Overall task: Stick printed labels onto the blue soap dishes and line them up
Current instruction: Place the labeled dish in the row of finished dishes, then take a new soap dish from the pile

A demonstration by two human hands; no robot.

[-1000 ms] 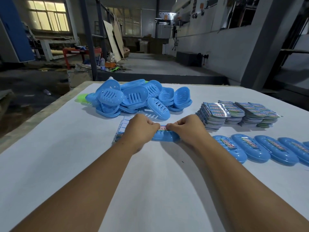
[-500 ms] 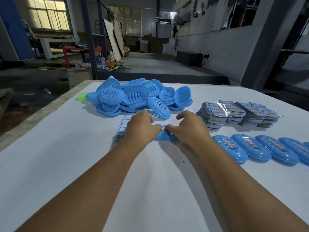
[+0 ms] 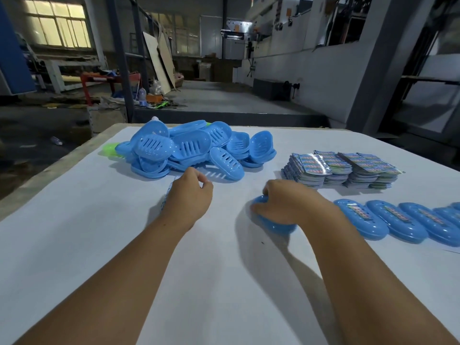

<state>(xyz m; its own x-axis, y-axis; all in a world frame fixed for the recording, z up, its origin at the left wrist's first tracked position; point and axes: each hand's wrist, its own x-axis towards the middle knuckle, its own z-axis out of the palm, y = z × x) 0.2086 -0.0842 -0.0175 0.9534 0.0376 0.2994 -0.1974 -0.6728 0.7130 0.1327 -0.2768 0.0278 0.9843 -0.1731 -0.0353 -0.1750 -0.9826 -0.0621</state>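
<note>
Right hand (image 3: 286, 207) grips soap dish (image 3: 276, 226) short of labelled row (image 3: 398, 220); left hand (image 3: 189, 197) loosely curled, seemingly empty. Risk: shoving dish knocks row crooked.

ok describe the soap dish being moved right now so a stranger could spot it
On the white table, look left of the row of labelled dishes. The soap dish lies apart from that row, the only one under a hand: the right hand grips it.
</note>
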